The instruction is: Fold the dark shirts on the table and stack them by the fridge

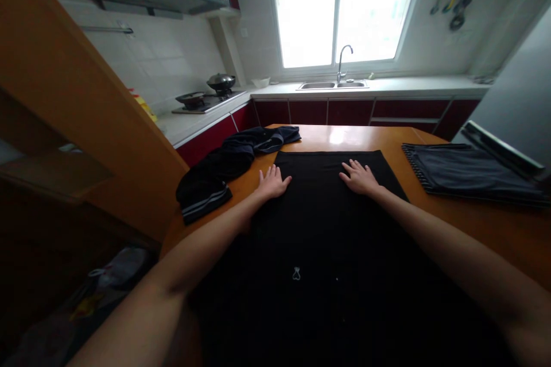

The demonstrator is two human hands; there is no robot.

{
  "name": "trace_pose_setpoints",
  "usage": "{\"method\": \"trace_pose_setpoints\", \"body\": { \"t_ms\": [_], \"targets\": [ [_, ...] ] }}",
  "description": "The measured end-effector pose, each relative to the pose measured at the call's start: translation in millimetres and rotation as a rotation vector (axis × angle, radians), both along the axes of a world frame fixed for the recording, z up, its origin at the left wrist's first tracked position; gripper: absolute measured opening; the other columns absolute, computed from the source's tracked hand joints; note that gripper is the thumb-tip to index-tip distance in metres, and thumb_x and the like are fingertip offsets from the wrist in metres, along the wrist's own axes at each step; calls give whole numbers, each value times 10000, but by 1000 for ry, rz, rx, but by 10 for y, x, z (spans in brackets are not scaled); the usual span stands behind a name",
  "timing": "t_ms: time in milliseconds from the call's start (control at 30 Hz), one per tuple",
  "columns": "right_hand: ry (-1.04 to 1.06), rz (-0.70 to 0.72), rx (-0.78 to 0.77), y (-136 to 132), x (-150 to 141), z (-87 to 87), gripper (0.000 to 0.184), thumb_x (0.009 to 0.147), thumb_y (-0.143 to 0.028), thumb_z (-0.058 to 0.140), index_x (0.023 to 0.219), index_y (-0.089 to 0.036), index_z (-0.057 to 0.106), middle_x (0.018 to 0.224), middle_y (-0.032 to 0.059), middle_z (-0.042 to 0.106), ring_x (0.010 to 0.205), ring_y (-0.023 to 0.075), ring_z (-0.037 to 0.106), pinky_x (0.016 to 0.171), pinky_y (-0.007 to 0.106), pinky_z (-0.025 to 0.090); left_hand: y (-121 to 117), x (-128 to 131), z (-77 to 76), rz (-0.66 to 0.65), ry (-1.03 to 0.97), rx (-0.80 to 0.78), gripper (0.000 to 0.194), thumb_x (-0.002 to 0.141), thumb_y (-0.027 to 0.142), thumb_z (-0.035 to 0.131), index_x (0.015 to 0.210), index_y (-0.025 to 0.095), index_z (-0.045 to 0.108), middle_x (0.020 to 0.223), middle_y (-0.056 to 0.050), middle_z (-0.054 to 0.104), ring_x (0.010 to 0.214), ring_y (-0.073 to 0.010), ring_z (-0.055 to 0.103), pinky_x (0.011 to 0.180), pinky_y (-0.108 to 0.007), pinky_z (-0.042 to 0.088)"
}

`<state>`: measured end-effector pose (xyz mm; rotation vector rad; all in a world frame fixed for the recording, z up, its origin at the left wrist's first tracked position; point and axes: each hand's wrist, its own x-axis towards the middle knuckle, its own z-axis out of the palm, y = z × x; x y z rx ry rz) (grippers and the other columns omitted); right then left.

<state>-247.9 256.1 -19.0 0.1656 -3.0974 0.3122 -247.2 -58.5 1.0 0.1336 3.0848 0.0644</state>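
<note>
A black garment (318,206) lies spread out on the wooden table in front of me, its far edge running straight across. My left hand (273,182) rests open on its left side, fingers spread. On the right part of the cloth, my right hand (359,178) is also open with the palm down. Neither hand grips anything. Lower down, a small heart-shaped white mark (296,274) shows on black cloth; whether this is the same garment or my own clothing, I cannot tell.
A crumpled heap of dark clothes (241,152) with striped trim lies at the table's left. Folded dark clothes (465,169) sit at the right. Beyond the wooden table (344,135) are a sink (331,85), a stove (210,102) with pans, and a window.
</note>
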Motion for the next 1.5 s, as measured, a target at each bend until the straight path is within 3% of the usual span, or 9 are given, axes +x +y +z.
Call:
{"method": "trace_pose_setpoints", "body": {
  "t_ms": [200, 300, 500, 633, 800, 1067, 1200, 1367, 1500],
  "targets": [
    [99, 164, 10, -117, -128, -43, 634, 1009, -517, 309, 1563, -209, 310, 1649, 118, 198, 1525, 267, 130, 1200, 557, 119, 520, -186, -140, -433, 27, 60, 802, 971, 695, 164, 1587, 185, 231, 1661, -96, 122, 1535, -273, 73, 1219, -516, 80],
    [38, 257, 5, -21, -242, -93, 650, 1006, -566, 289, 1565, -234, 306, 1650, 87, 203, 1523, 242, 148, 1205, 522, 137, 379, -484, -143, -337, 7, 68, 785, 973, 688, 162, 1586, 203, 233, 1662, -92, 127, 1532, -275, 96, 1213, -516, 114],
    [54, -14, 17, 599, -655, -46, 618, 1033, -475, 319, 1541, -123, 340, 1617, 199, 256, 1503, 286, 206, 1171, 528, 171, 41, -1017, -17, -156, 3, 10, 771, 1000, 583, 171, 1573, 70, 213, 1649, -159, 135, 1530, -267, 107, 1223, -446, 125],
    [137, -68, 24, 402, -590, 14, 603, 1039, -399, 283, 1507, -26, 359, 1608, 280, 199, 1502, 351, 167, 1151, 622, 92, 459, -787, -62, -243, 20, 7, 781, 998, 578, 187, 1568, 44, 213, 1655, -170, 71, 1535, -278, 39, 1225, -482, 73],
    [95, 237, 6, -164, -309, -88, 602, 1018, -458, 307, 1559, -194, 307, 1650, 109, 204, 1520, 248, 153, 1199, 515, 140, 894, -428, -227, -591, 28, 67, 726, 1006, 592, 136, 1592, 166, 183, 1665, -67, 112, 1537, -220, 66, 1226, -474, 95],
    [42, -110, 17, 609, -482, -2, 644, 1028, -437, 276, 1531, -41, 340, 1609, 236, 244, 1497, 324, 212, 1178, 510, 176, 149, -832, 52, -174, 5, 33, 703, 1011, 468, 182, 1553, 22, 226, 1633, -213, 153, 1520, -294, 148, 1206, -465, 169],
    [134, -133, 22, 299, -208, 80, 623, 1025, -364, 256, 1526, 3, 312, 1618, 244, 209, 1512, 329, 143, 1187, 549, 110, 411, -490, 87, -257, 27, 18, 684, 1005, 427, 235, 1540, 0, 246, 1633, -221, 136, 1525, -300, 111, 1210, -457, 144],
    [129, 251, -36, -451, 558, -54, 622, 993, -376, 300, 1552, -103, 312, 1636, 145, 222, 1516, 263, 172, 1200, 515, 163, 862, 391, -145, -620, 43, 44, 668, 1024, 470, 200, 1580, 99, 204, 1653, -130, 135, 1534, -222, 84, 1223, -415, 123],
    [93, 230, -23, -207, 840, -136, 631, 1000, -435, 287, 1550, -129, 327, 1630, 134, 245, 1512, 250, 195, 1205, 500, 153, 611, 687, -209, -564, 56, 42, 686, 1020, 532, 217, 1580, 137, 229, 1654, -125, 138, 1532, -239, 104, 1221, -447, 127]
  ]
}}
